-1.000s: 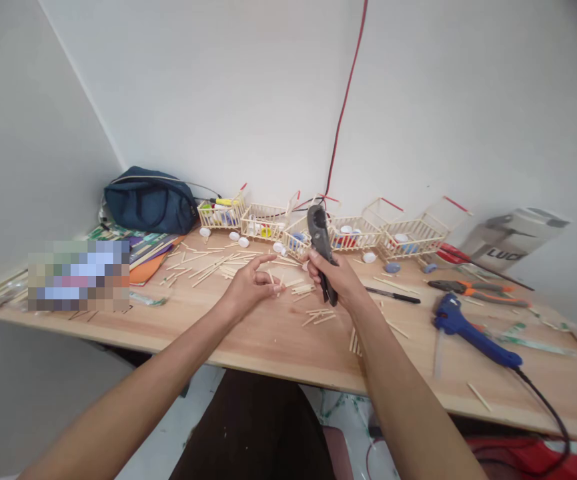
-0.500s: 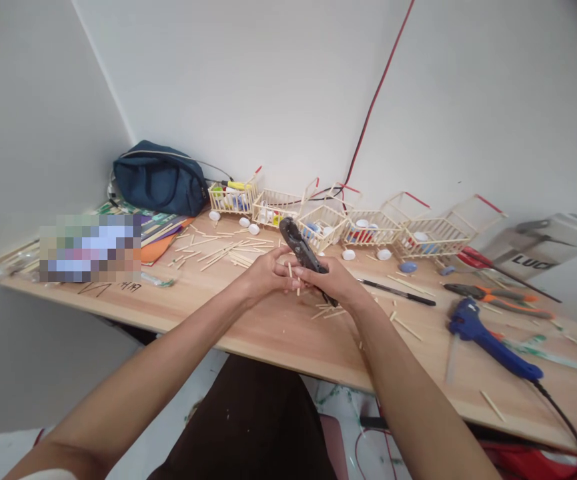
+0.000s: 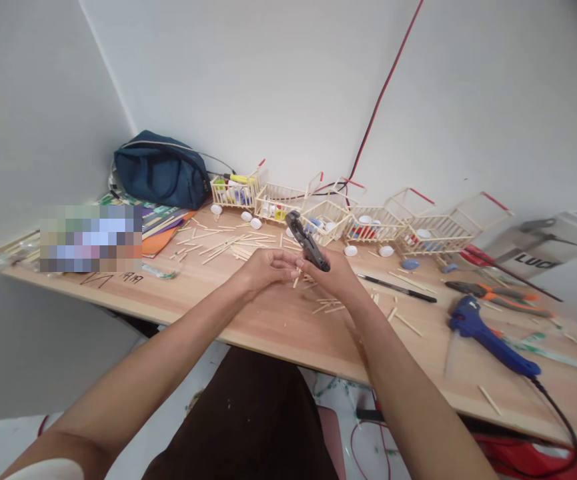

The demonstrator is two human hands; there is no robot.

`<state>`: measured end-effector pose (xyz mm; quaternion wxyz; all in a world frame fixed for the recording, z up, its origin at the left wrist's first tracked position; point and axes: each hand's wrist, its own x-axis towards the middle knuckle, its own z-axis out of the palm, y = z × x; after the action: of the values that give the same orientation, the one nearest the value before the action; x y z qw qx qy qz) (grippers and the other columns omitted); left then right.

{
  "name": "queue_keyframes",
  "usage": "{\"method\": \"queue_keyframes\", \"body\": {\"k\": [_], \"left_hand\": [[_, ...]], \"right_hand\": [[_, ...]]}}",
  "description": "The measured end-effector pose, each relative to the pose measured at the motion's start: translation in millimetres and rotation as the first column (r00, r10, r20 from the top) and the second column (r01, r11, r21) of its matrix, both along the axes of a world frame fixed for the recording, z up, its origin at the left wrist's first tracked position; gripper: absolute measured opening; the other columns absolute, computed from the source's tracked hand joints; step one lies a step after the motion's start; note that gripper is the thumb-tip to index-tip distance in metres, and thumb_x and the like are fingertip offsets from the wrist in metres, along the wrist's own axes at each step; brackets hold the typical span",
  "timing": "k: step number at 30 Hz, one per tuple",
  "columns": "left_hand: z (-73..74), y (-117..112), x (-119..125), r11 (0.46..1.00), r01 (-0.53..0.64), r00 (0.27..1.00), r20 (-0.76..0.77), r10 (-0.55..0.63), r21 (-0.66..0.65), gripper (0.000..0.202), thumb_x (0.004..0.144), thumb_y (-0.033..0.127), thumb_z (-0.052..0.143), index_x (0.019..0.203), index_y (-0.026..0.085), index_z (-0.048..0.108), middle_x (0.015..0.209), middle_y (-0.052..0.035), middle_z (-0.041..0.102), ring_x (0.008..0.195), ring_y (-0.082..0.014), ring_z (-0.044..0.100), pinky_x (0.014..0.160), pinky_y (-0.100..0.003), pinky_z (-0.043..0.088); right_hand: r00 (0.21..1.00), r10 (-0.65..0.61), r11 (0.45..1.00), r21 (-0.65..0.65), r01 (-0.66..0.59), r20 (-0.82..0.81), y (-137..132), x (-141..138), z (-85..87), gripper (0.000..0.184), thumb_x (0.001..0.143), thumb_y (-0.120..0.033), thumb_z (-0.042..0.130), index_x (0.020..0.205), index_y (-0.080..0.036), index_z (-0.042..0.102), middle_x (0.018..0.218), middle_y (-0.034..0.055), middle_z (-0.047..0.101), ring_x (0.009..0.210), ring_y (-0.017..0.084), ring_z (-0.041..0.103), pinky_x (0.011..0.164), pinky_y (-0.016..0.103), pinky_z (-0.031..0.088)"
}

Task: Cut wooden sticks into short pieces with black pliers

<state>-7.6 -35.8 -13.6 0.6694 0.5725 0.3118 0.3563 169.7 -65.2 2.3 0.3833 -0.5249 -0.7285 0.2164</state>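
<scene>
My left hand (image 3: 271, 270) is closed in a pinch over the middle of the table. A short wooden stick (image 3: 295, 282) pokes out below its fingertips. My right hand (image 3: 335, 277) wraps round a dark grey hand tool (image 3: 308, 243) whose rounded end points up and away to the left. Its exact kind does not show clearly. The fingertips of both hands meet near the tool's lower part. Loose cut sticks (image 3: 238, 245) lie scattered beyond my left hand, and a few shorter pieces (image 3: 328, 305) lie under my right wrist.
Several small stick-built carts (image 3: 375, 227) with bottle-cap wheels line the wall. At right lie a black pen (image 3: 398, 289), orange-handled pliers (image 3: 498, 298) and a blue glue gun (image 3: 493, 343) with its cord. A blue bag (image 3: 161, 170) stands at the back left.
The tool and right hand have shifted slightly up, and less of the tool's lower end shows. The stick at my left fingertips now shows only below them. The view has moved slightly.
</scene>
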Motion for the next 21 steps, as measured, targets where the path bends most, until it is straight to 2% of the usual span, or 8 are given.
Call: {"method": "queue_keyframes", "body": {"k": [3, 6, 10, 15, 21], "left_hand": [[-1.7, 1, 2, 0.995, -0.041, 0.997, -0.055, 0.046, 0.088, 0.031, 0.057, 0.02, 0.08, 0.083, 0.01, 0.067, 0.071, -0.0036, 0.07, 0.065, -0.013, 0.063, 0.066, -0.024, 0.047], [-2.5, 2, 2, 0.966, -0.076, 0.988, -0.111, 0.106, 0.249, 0.021, 0.061, 0.017, 0.074, 0.08, 0.011, 0.069, 0.074, -0.0033, 0.071, 0.07, -0.0148, 0.064, 0.068, -0.024, 0.047], [-7.6, 4, -1, 0.926, -0.062, 0.965, -0.214, 0.15, 0.372, 0.014, 0.067, 0.022, 0.071, 0.076, 0.012, 0.073, 0.076, -0.0034, 0.073, 0.074, -0.0172, 0.066, 0.072, -0.026, 0.047], [-16.0, 9, -4, 0.861, -0.085, 0.941, -0.244, 0.234, 0.501, 0.011, 0.063, 0.021, 0.075, 0.072, 0.013, 0.075, 0.08, -0.0047, 0.072, 0.075, -0.017, 0.065, 0.071, -0.024, 0.047], [-14.6, 8, -3, 0.859, -0.036, 0.917, -0.326, 0.232, 0.511, 0.007, 0.066, 0.016, 0.071, 0.072, 0.013, 0.075, 0.069, -0.0016, 0.071, 0.066, -0.0136, 0.063, 0.063, -0.021, 0.044]], "right_hand": [[0.994, 0.017, 0.994, 0.108, -0.028, 0.106, -3, -4, 0.7, 0.017, 0.084, -0.033, 0.056, 0.079, -0.018, 0.059, 0.073, 0.0018, 0.06, 0.068, 0.016, 0.054, 0.063, 0.026, 0.037], [0.99, 0.038, 0.987, 0.15, -0.059, 0.138, -4, -6, -0.3, 0.016, 0.084, -0.033, 0.056, 0.082, -0.018, 0.06, 0.075, 0.0024, 0.062, 0.07, 0.016, 0.055, 0.065, 0.025, 0.037], [0.995, 0.054, 0.997, 0.053, -0.059, 0.089, -2, -6, -4.3, 0.023, 0.084, -0.039, 0.055, 0.081, -0.017, 0.061, 0.072, 0.0015, 0.062, 0.066, 0.015, 0.054, 0.062, 0.025, 0.037], [0.997, 0.075, 0.996, -0.047, -0.074, 0.008, 3, -8, -5.6, 0.027, 0.079, -0.042, 0.057, 0.08, -0.016, 0.062, 0.072, 0.0018, 0.063, 0.067, 0.016, 0.055, 0.062, 0.025, 0.039], [0.997, 0.063, 0.995, -0.081, -0.06, 0.038, 6, -6, -3.2, 0.024, 0.076, -0.039, 0.056, 0.078, -0.016, 0.062, 0.071, 0.0022, 0.064, 0.067, 0.017, 0.056, 0.063, 0.026, 0.041]]}}
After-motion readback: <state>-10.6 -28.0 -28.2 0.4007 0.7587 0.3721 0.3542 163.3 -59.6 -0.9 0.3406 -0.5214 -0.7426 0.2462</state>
